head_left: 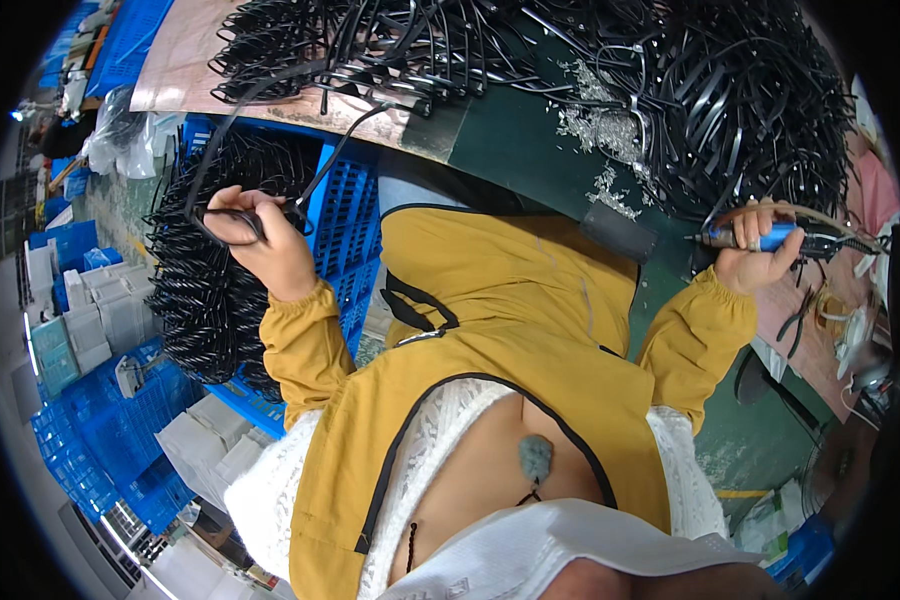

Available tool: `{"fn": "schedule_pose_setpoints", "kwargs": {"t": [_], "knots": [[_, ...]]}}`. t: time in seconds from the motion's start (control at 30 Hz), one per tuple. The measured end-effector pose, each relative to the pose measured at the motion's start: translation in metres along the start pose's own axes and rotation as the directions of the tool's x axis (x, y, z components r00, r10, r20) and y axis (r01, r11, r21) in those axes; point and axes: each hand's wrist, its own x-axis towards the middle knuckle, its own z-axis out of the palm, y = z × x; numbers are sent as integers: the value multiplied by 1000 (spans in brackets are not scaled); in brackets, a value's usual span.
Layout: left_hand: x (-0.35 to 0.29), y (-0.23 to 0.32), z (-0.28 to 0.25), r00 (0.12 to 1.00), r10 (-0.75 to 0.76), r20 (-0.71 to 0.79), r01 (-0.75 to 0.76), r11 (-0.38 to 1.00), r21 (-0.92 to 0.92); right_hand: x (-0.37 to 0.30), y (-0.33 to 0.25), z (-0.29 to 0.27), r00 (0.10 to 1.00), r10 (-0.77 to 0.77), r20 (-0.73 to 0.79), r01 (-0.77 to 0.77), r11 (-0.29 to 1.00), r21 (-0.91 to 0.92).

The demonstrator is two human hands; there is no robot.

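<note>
My left hand (270, 250) is closed on a pair of black eyeglasses (322, 172), raised at the left beside the table edge. Its long thin temples reach up toward the table, and the fingers wrap round the rim. Over at the right, my right hand (755, 255) grips a blue and black powered screwdriver (773, 236), its tip pointing left, apart from the glasses. A brownish hose (770, 209) runs along the driver. Beyond the hands, a heap of black eyeglass frames (735, 100) covers the right part of the table.
Small shiny bits (605, 125) lie scattered on the green table mat (510, 135). More black frames (370, 45) lie at the back left. Below my left hand, a blue crate (355, 225) stands beside stacked black frames (210, 290). Blue baskets (120, 430) are farther left.
</note>
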Motion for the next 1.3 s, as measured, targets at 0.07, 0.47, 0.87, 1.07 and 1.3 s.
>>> {"fn": "schedule_pose_setpoints", "kwargs": {"t": [0.07, 0.47, 0.87, 1.07, 1.3], "knots": [[17, -16, 11, 977, -207, -46, 211, 966, 146, 0, 3, -6, 995, 34, -92, -35, 999, -2], [47, 10, 13, 940, -318, 123, 319, 948, 9, -2, 5, -8, 999, -14, -50, 15, 1000, 7], [51, -24, 110, 407, 701, 585, -876, 481, 32, -2, 6, -8, 998, -2, -70, 5, 999, 43], [68, -1, 121, 538, 767, 350, -782, 609, -134, 2, 7, -4, 995, 41, -89, -45, 998, -44], [228, 35, 129, 762, 647, -20, -644, 753, -136, 3, 8, -1, 995, 45, -92, -50, 997, -54]]}}
